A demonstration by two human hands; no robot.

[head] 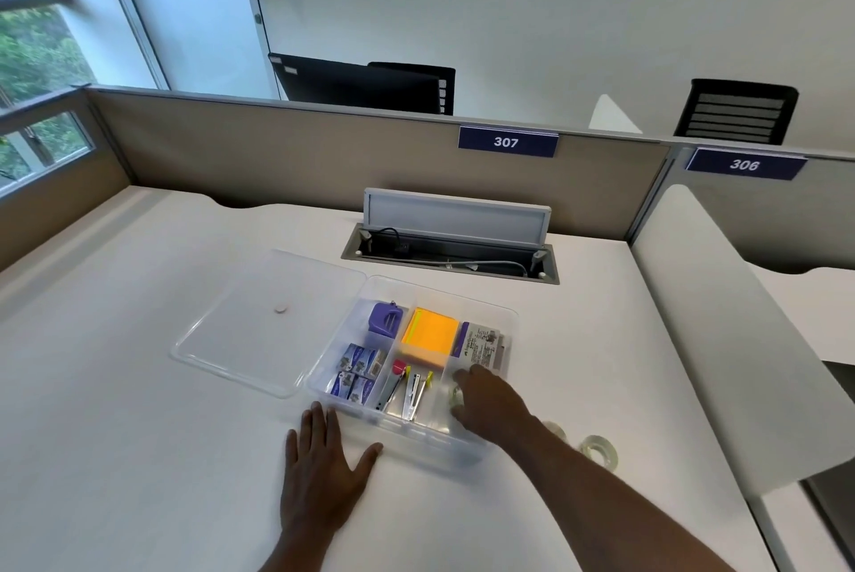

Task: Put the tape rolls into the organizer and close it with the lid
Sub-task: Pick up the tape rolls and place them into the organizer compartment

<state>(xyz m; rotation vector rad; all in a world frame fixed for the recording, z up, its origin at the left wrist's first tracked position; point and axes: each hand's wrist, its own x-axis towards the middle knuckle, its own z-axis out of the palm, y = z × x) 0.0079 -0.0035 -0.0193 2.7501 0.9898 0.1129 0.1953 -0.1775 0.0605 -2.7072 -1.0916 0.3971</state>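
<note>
While the left hand [324, 451] is lying flat and open on the white bench [139, 456], its thumb touching the near wall of the clear organizer [416, 446], the right hand [490, 400] is reaching into the organizer's front right compartment. Its fingers are curling over a clear tape roll [456, 396] there; whether they are actually gripping the roll or only resting on it cannot be told.

Two more tape rolls are lying on the bench to the right of the organizer: one [599, 450] in full view, the other [555, 431] partly hidden behind the right forearm. The transparent lid [259, 321] is lying flat on the bench just beside the organizer's left wall.

Inside the organizer, a purple sharpener-like item [385, 317] is sitting in the back left compartment, small blue boxes [358, 375] are filling the front left one, an orange pad of sticky notes [429, 334] is occupying the back middle, staplers [407, 391] are lying in the front middle, and a printed packet [481, 344] is sitting at the back right.
</note>
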